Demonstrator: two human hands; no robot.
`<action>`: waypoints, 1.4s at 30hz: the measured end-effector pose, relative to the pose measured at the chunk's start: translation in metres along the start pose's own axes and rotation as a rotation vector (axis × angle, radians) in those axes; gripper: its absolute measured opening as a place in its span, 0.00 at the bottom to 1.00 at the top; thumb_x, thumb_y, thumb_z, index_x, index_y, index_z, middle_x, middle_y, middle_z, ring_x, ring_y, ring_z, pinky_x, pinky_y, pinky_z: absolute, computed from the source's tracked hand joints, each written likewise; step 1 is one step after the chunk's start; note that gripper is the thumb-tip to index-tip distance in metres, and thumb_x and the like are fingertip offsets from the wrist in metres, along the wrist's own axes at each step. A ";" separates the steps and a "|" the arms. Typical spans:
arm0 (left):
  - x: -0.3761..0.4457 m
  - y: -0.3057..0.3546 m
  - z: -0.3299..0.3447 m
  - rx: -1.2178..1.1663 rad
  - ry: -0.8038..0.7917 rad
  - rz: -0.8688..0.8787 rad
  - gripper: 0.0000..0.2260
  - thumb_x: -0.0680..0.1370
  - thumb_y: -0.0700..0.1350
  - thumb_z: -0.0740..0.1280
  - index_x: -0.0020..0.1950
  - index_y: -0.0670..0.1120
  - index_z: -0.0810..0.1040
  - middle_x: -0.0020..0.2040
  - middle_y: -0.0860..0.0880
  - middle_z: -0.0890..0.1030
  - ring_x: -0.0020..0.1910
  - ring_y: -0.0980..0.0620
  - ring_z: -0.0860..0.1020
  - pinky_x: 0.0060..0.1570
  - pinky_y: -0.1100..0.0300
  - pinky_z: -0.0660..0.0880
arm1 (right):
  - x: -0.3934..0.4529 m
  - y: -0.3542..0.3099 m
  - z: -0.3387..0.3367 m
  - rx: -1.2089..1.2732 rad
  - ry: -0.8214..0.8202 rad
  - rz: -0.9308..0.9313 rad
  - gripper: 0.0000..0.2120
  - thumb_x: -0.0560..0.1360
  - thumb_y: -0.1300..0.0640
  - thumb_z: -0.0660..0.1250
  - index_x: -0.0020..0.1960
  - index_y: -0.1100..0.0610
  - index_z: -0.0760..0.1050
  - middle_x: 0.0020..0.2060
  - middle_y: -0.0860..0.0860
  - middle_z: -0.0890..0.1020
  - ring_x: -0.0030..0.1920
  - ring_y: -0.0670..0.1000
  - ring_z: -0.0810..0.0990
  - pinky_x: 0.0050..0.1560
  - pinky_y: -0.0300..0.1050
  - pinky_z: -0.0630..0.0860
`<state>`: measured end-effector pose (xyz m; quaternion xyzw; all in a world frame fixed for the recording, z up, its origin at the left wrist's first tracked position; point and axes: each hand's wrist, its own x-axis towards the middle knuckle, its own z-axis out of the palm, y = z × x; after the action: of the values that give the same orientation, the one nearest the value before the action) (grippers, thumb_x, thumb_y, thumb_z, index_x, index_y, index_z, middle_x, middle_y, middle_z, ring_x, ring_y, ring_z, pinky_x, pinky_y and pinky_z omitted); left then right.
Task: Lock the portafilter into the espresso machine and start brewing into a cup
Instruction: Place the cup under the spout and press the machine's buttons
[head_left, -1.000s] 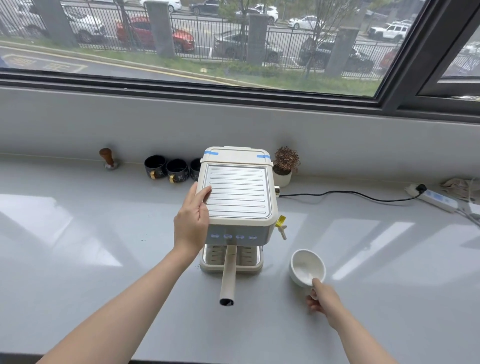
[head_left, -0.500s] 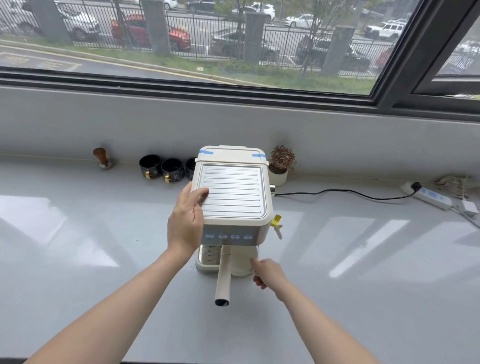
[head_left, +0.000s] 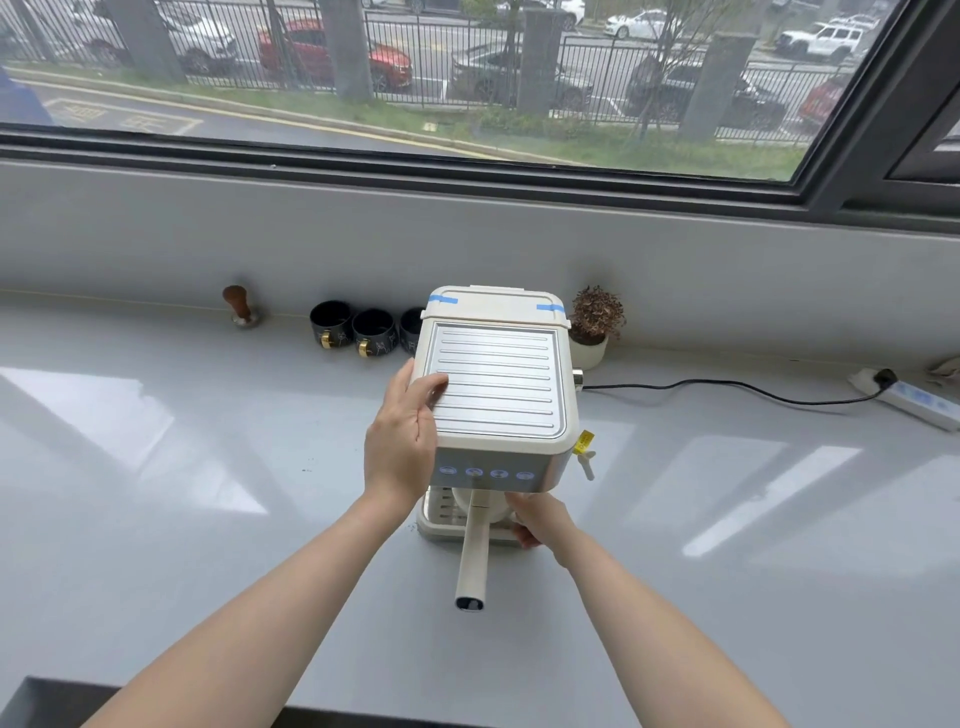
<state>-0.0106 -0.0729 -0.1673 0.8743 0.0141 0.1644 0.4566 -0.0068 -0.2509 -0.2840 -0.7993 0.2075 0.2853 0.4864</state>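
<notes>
A cream espresso machine (head_left: 498, 384) stands on the grey counter (head_left: 208, 519) under the window. The portafilter sits under its front, with the long cream handle (head_left: 474, 561) pointing straight toward me. A white cup (head_left: 498, 506) rests on the drip tray (head_left: 439, 514) below the machine's head, mostly hidden by the machine and the handle. My left hand (head_left: 400, 447) grips the machine's top left edge, thumb on the ribbed plate. My right hand (head_left: 537, 519) is at the tray, its fingers around the cup's right side. Several lit buttons (head_left: 485, 473) line the front panel.
Three black cups (head_left: 374, 332) and a wooden-topped tamper (head_left: 239, 306) stand at the back left. A small potted plant (head_left: 595, 327) sits right of the machine. A black cable (head_left: 727, 387) runs to a power strip (head_left: 919, 400). The steam wand (head_left: 587, 457) juts out on the right.
My right hand carried the white cup from the counter at the right onto the drip tray under the machine. My left hand stayed on the machine's edge.
</notes>
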 end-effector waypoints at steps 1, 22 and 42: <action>0.000 0.001 0.000 -0.003 -0.001 -0.002 0.21 0.72 0.40 0.51 0.59 0.53 0.75 0.72 0.53 0.68 0.59 0.53 0.74 0.47 0.60 0.68 | 0.000 0.001 0.000 0.001 -0.002 0.003 0.12 0.72 0.49 0.57 0.40 0.58 0.70 0.27 0.51 0.73 0.25 0.51 0.71 0.30 0.40 0.75; 0.003 -0.009 -0.002 0.037 -0.057 0.009 0.21 0.73 0.44 0.50 0.61 0.56 0.73 0.74 0.50 0.65 0.63 0.48 0.73 0.50 0.55 0.71 | -0.071 0.003 -0.058 0.064 0.792 -0.662 0.11 0.79 0.54 0.59 0.59 0.56 0.73 0.48 0.49 0.76 0.43 0.39 0.76 0.43 0.39 0.69; 0.000 -0.009 -0.002 -0.004 -0.050 0.032 0.20 0.73 0.44 0.51 0.61 0.54 0.73 0.73 0.56 0.66 0.60 0.51 0.74 0.46 0.58 0.70 | -0.058 -0.021 -0.008 -0.197 0.734 -1.071 0.33 0.66 0.44 0.74 0.64 0.49 0.61 0.76 0.59 0.56 0.75 0.58 0.62 0.56 0.57 0.78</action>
<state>-0.0103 -0.0659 -0.1731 0.8774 -0.0119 0.1499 0.4556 -0.0358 -0.2462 -0.2292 -0.8784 -0.0939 -0.2697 0.3833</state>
